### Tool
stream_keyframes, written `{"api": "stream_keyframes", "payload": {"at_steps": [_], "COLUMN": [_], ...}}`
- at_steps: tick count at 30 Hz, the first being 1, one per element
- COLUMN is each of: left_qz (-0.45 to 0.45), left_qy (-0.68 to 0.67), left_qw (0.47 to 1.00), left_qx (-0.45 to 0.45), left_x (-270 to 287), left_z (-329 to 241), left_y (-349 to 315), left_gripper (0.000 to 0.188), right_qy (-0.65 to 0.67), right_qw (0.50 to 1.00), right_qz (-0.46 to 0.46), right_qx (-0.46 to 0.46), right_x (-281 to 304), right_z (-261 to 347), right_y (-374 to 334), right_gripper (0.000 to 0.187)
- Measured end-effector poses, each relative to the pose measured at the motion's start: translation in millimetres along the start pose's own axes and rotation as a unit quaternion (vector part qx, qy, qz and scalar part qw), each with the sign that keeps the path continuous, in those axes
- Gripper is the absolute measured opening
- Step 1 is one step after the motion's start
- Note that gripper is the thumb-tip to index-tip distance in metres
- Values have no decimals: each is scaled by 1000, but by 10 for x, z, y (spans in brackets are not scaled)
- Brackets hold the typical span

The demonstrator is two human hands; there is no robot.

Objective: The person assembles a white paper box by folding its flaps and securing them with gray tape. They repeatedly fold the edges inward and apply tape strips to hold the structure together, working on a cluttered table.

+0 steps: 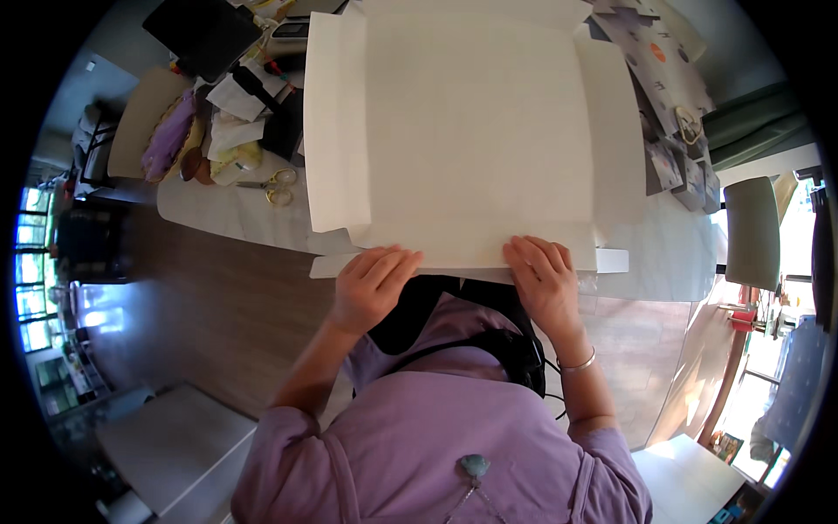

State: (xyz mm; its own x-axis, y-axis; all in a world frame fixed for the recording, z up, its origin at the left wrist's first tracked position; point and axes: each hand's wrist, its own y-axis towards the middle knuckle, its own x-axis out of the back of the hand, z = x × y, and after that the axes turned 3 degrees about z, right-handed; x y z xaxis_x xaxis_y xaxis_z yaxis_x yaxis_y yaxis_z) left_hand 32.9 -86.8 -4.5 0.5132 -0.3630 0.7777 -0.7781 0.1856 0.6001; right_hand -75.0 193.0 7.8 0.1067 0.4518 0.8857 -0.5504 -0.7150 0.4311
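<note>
A large white cardboard box blank [480, 131] lies unfolded on the table in front of me, its side flaps creased and partly raised. Along its near edge, a narrow flap runs between my two hands. My left hand [374, 284] grips this flap left of the middle, fingers together on top and the thumb out of sight. My right hand [545, 275] holds the same edge farther right, fingers bent over the cardboard and a bracelet on the wrist. Small end tabs of the flap stick out beyond both hands.
Yellow-handled scissors [278, 187] lie on the pale table [227, 210] to the left. Behind them are a black device on a stand [202, 37], papers and a basket with purple cloth [171, 135]. Printed flat boxes [655, 61] and small grey boxes [690, 179] are stacked on the right.
</note>
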Motion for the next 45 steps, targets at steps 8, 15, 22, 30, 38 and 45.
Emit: {"api": "stream_keyframes", "payload": {"at_steps": [8, 15, 22, 30, 38, 45], "left_qz": [29, -9, -26, -19, 71, 81], "left_qy": [1, 15, 23, 17, -46, -32], "left_qw": [1000, 1000, 999, 999, 991, 996], "left_qx": [5, 9, 15, 30, 100, 7], "left_x": [-124, -93, -36, -53, 141, -108], "left_z": [-59, 5, 164, 189, 224, 163], "left_y": [-13, -135, -336, -285, 61, 269], "left_gripper": [34, 30, 28, 29, 31, 30], "right_qy": [-19, 18, 16, 30, 106, 83], "right_qw": [996, 991, 994, 996, 986, 988], "right_qz": [35, 1, 30, 20, 126, 121], "right_qx": [77, 134, 103, 88, 39, 39], "right_x": [-7, -415, -369, -416, -290, -280], "right_z": [117, 553, 651, 696, 632, 517], "right_y": [205, 540, 585, 656, 860, 820], "right_gripper": [36, 32, 30, 24, 14, 14]}}
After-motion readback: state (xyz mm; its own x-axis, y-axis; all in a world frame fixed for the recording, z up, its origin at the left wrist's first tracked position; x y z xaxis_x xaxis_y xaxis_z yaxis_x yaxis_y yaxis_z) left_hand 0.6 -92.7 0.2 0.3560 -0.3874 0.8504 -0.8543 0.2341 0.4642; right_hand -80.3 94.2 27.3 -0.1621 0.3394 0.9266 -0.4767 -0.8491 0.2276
